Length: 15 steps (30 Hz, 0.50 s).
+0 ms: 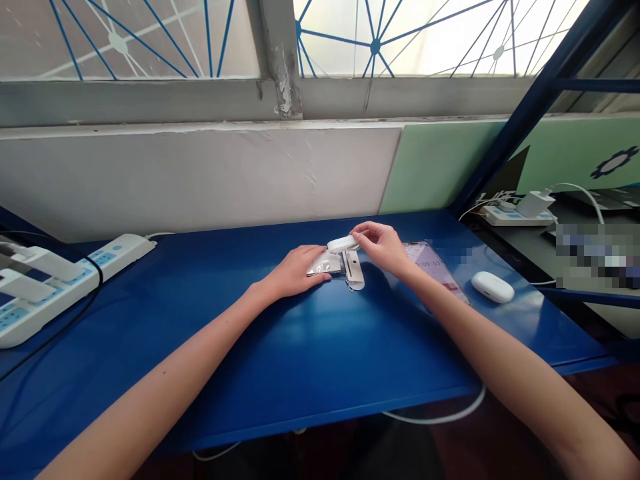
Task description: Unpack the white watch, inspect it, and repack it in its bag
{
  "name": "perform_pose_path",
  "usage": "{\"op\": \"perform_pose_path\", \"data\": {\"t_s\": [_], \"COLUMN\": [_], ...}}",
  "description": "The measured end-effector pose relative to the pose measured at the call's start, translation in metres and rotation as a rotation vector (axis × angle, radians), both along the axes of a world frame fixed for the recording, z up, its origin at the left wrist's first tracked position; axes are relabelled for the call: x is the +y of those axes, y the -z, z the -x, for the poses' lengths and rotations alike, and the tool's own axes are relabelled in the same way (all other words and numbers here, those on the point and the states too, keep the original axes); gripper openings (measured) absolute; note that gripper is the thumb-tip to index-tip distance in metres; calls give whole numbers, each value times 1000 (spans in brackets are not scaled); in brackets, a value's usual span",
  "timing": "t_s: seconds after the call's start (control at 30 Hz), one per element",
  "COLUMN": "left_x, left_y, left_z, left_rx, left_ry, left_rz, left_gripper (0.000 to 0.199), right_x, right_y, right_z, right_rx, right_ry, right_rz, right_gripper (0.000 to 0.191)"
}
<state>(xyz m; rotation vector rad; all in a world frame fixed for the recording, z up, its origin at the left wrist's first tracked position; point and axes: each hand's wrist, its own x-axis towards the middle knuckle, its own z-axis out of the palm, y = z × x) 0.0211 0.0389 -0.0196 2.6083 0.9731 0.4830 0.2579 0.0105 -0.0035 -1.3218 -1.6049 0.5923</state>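
My left hand rests on the blue tabletop, thumb and fingers closed round a small clear plastic packet with something pale in it. Against the packet's right side lies a narrow off-white piece with a dark slot, its lower end rounded. Just above both is a white, rounded, elongated object. Its right end is pinched between the thumb and fingers of my right hand. The exact kind of this white object cannot be made out.
A phone lies partly behind my right forearm, with a white earbud case to its right. A power strip with plugs and a black cable is at the left. A blue metal post rises at the right, beside another power strip.
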Motion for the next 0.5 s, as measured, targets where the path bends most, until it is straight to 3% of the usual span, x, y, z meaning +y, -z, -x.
{"op": "perform_pose_path", "data": {"t_s": [0.1, 0.17, 0.33, 0.5], "left_x": [3, 1, -4, -5], "left_y": [4, 5, 4, 3], "left_z": [1, 2, 6, 7], "left_rx": [-58, -99, -120, -133], "left_ry": [-5, -36, -68, -77], "left_rz": [17, 9, -4, -18], "left_gripper": [58, 60, 55, 52], "right_x": [0, -1, -3, -1], "right_y": [2, 3, 2, -1], "right_z": [2, 3, 2, -5], "right_rx": [30, -1, -251, -422], "right_ry": [-145, -165, 14, 102], "right_rz": [33, 36, -50, -65], "right_gripper": [26, 24, 16, 13]}}
